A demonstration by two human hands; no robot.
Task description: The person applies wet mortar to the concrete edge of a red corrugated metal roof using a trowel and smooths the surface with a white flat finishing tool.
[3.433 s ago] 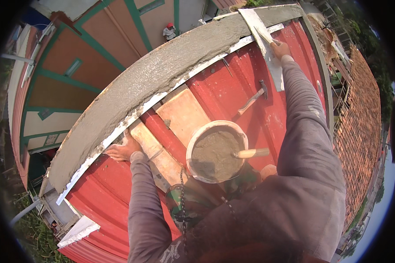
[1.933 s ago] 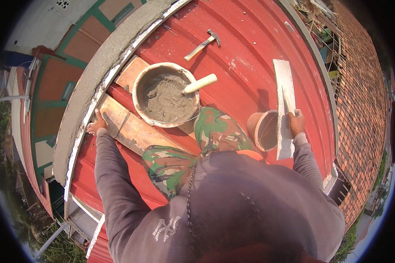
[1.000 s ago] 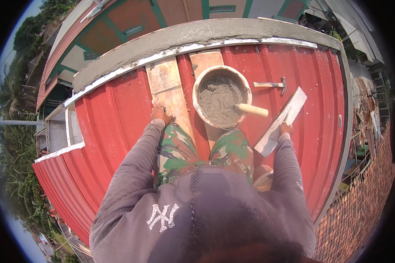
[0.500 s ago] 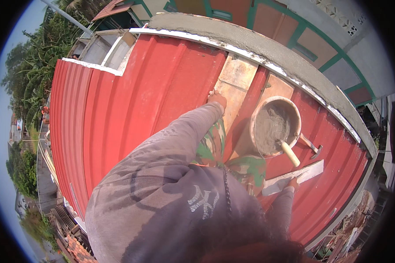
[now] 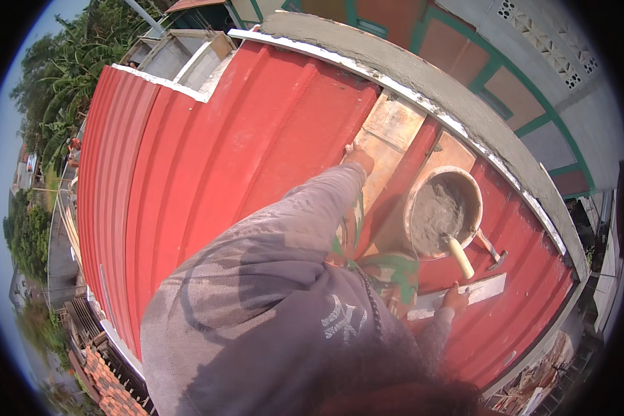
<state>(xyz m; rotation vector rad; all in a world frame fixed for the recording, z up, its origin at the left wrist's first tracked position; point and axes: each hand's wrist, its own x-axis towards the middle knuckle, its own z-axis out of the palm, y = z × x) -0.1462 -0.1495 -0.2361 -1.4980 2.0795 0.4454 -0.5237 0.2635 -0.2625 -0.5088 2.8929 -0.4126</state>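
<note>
My left hand [image 5: 360, 158] is at the left edge of a long, mortar-stained wooden board [image 5: 388, 128], its fingers curled round that edge. The board lies on the red metal roof [image 5: 256, 145]. On my right, my right hand [image 5: 455, 299] grips a flat whitish strip of board [image 5: 482, 289] near its middle. Between the two hands stands a bucket [image 5: 410, 225] of wet grey mortar [image 5: 438, 211]. A tool with a pale handle [image 5: 460, 258] stands in the mortar, its handle over the rim; its other end is hidden.
A hammer [image 5: 494, 255] lies right of the bucket. Another wooden board [image 5: 451, 152] lies partly behind it. Along the roof's far edge runs a low wall topped with grey mortar [image 5: 395, 59], with white trim below. The roof's right edge [image 5: 544, 336] drops toward rubble.
The view has shifted and turned slightly. My right hand now reaches further over the whitish strip. My left hand stays at the wooden board's edge.
</note>
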